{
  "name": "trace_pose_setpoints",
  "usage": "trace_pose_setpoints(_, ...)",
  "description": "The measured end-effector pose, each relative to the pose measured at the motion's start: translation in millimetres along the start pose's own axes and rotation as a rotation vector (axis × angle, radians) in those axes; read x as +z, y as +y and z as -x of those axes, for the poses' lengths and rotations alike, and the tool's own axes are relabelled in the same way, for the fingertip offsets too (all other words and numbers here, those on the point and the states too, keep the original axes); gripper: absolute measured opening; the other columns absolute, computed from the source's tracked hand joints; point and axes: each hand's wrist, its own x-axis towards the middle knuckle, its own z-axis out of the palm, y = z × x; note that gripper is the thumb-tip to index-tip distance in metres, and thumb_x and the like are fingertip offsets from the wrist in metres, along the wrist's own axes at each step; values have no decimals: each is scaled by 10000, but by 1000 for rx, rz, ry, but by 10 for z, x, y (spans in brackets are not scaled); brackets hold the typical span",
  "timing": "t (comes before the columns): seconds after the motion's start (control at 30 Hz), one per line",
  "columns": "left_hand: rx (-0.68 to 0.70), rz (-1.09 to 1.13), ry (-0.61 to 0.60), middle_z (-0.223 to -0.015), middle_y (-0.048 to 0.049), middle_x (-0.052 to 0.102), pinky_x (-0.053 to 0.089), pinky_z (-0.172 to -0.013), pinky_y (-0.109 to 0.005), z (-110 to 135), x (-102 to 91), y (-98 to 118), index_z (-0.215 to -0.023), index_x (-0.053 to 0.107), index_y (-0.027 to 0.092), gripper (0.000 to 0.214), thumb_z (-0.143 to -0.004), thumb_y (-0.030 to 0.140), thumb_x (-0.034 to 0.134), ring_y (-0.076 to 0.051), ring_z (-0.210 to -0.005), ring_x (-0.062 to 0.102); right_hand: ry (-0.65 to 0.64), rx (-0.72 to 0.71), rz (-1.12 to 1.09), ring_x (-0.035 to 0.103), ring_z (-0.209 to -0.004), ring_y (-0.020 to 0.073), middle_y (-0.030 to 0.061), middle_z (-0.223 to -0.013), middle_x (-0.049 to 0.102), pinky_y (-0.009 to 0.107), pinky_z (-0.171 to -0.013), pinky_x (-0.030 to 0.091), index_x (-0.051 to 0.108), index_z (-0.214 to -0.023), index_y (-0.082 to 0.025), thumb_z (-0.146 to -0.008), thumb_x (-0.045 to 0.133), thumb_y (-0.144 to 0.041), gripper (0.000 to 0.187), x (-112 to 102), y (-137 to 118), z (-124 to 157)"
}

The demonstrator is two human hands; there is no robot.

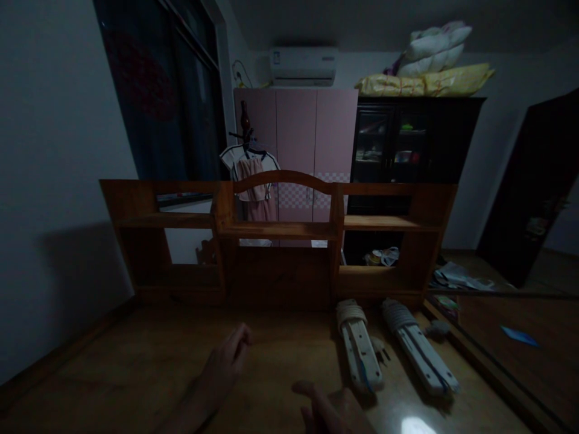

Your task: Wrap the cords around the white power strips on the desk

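Note:
My left hand [228,355] is over the wooden desktop [149,355], left of centre, with its fingers loosely bent and nothing seen in them. Lower down and to the right, my right hand [323,410] has one finger stretched out to the left; its fingers are apart and partly cut off by the bottom edge. Two white power strips lie on the desk to the right. The nearer strip [362,355], its cord wound round its far end and a plug beside it, is closest to my right hand. Farther right lies the second strip [423,352], also with a wound cord. Neither hand touches them.
A wooden shelf unit [280,229] stands along the desk's far edge. A wall [58,241] borders the left side, and a raised wooden edge [479,355] runs along the right. Behind are a pink wardrobe [296,132], a dark cabinet [452,138] and hanging clothes [251,175].

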Motion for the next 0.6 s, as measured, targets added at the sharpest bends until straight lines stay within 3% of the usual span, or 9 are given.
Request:
trace_pose_setpoints(0.27, -75, 108, -30, -771, 0, 547, 371, -597, -229, -13, 68, -96, -843, 479, 196, 101, -835, 201, 378, -139, -624, 516, -35, 52, 22, 520, -404, 122, -28, -512, 555, 201, -417, 271, 507, -1233, -211, -955, 340, -258, 328, -158, -116, -35)
trace_pose_setpoints(0.6, -105, 101, -67, -824, -20, 592, 408, -667, -235, 49, 107, -78, -874, 513, 192, 125, -865, 257, 407, -157, -735, 578, -9, 32, 42, 502, -380, 106, -45, -491, 539, 202, -399, 252, 519, -1188, -179, -973, 328, -261, 299, -164, -158, -65)
